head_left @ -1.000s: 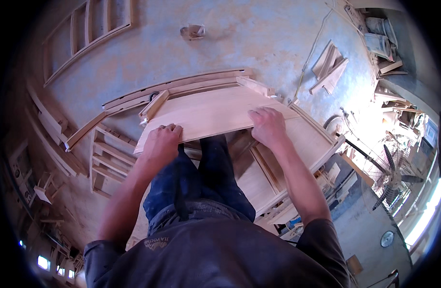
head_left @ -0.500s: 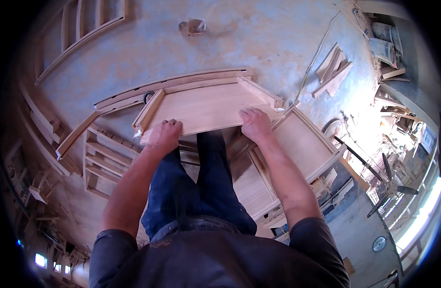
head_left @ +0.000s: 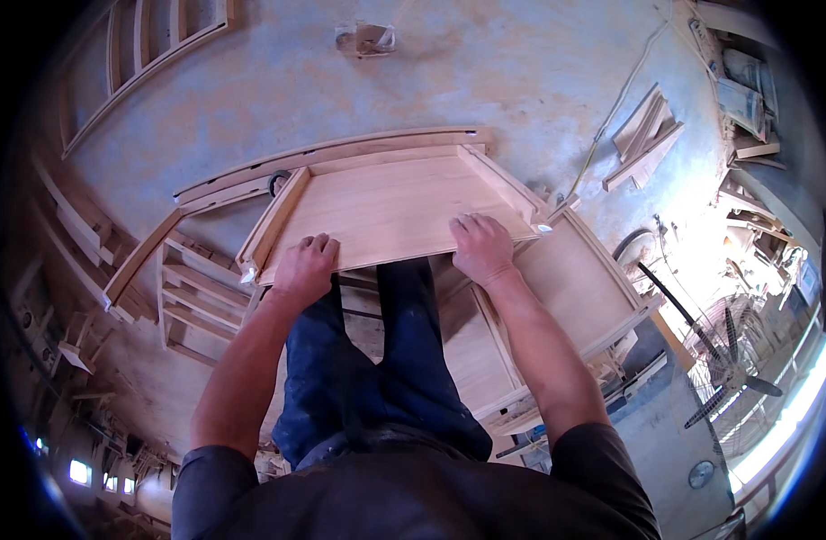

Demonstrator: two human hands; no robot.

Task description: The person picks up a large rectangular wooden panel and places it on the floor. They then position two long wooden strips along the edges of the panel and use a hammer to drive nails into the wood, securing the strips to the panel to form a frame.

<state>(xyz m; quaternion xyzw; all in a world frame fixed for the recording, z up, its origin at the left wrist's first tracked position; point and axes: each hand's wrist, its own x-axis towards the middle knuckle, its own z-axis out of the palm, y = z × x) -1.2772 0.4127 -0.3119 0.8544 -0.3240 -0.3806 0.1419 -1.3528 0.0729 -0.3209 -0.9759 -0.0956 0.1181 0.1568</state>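
In the head view, the left hand (head_left: 303,270) and right hand (head_left: 482,247) are gripping the near edge of a flat board (head_left: 386,211). The board is lying past both hands, between the sides of a wood frame (head_left: 276,220).

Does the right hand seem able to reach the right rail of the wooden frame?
Probably yes: the right hand, at the near edge of the wooden panel, is close to the right rail, with nothing visible between.

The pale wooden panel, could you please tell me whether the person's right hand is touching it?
Touching: the head view shows the right hand curled over the near edge of the pale wooden panel.
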